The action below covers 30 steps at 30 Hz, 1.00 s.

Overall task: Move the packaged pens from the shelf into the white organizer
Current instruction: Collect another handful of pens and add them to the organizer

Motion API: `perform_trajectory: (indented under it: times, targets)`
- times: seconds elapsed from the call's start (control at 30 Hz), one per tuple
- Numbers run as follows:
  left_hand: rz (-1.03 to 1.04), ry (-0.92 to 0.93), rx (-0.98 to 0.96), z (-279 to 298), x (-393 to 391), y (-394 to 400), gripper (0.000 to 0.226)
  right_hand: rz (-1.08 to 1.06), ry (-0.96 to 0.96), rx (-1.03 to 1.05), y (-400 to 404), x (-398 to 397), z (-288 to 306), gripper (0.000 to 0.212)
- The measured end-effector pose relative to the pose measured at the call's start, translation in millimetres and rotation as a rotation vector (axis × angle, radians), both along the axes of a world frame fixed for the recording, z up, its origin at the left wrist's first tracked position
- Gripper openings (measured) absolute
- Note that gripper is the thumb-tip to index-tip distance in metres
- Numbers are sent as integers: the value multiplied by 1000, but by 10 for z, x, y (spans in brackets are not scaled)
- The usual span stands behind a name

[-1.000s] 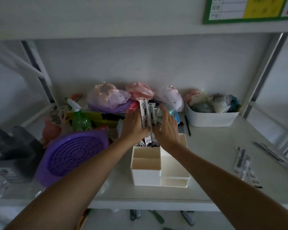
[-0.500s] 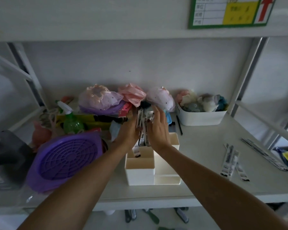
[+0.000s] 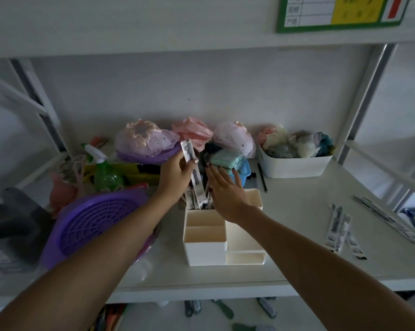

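Observation:
The white organizer [image 3: 205, 249] stands on the shelf in the middle, with several packaged pens upright in its back-left compartment. My left hand [image 3: 174, 177] grips one packaged pen [image 3: 194, 174] near its top; the pen's lower end is down among the others in that compartment. My right hand [image 3: 223, 189] hovers just right of the pens, fingers spread and flat, holding nothing. A few more packaged pens [image 3: 340, 229] lie flat on the shelf at the right.
A purple round basket [image 3: 91, 223] leans at the left beside a green spray bottle [image 3: 106, 172]. Bagged soft items line the back wall. A white bin [image 3: 295, 166] of soft things sits at back right. A black pencil [image 3: 262, 176] lies near it.
Both hands held the pens pressed together above the organizer; now my right hand has let go and opened, and the pens stand lower in the compartment. The camera view shifted slightly.

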<state>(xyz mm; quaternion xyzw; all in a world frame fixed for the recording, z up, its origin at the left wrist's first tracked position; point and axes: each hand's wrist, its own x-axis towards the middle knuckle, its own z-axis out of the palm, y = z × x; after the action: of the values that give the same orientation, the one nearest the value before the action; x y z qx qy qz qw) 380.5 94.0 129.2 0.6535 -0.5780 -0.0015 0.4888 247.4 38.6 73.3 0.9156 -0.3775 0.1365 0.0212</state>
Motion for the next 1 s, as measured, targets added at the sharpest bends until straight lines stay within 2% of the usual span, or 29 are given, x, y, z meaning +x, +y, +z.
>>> perform_trajectory:
  times: [0.07,0.1,0.17,0.23,0.33,0.43,0.47,0.53,0.6,0.67,0.7,0.87,1.0]
  targets:
    - [-27,-43,-29,119,-31,-27,14,22,-23,53,-12,-9,59,61]
    - [-43,-88,-28,149,-46,-40,15,22,-105,119,-7,-5,106,59]
    - [-57,-189,15,136,-68,-54,18,-26,-391,218,9,-30,189,56]
    - [-43,-263,116,43,-76,-58,24,-86,-609,191,20,-102,233,54]
    - [21,-316,284,-133,-110,-36,47,-95,-579,83,16,-222,234,51]
    - [148,-591,382,-293,-146,-24,85,-46,-485,38,28,-277,224,54]
    - [185,-717,354,-329,-172,-9,88,-19,-448,22,45,-274,224,55]
    - [229,-874,272,-365,-234,31,72,27,-365,17,106,-246,233,55]
    - [241,-839,299,-417,-257,48,55,59,-254,48,186,-188,212,53]
    - [211,-774,347,-472,-276,65,54,78,-156,119,259,-129,182,52]
    - [196,-775,313,-487,-285,77,55,87,-159,145,285,-112,173,54]
    - [227,-821,138,-393,-498,157,63,43,-482,138,311,-360,158,57]
    - [95,-752,90,-360,-1048,38,57,-162,-528,233,84,-878,43,57]
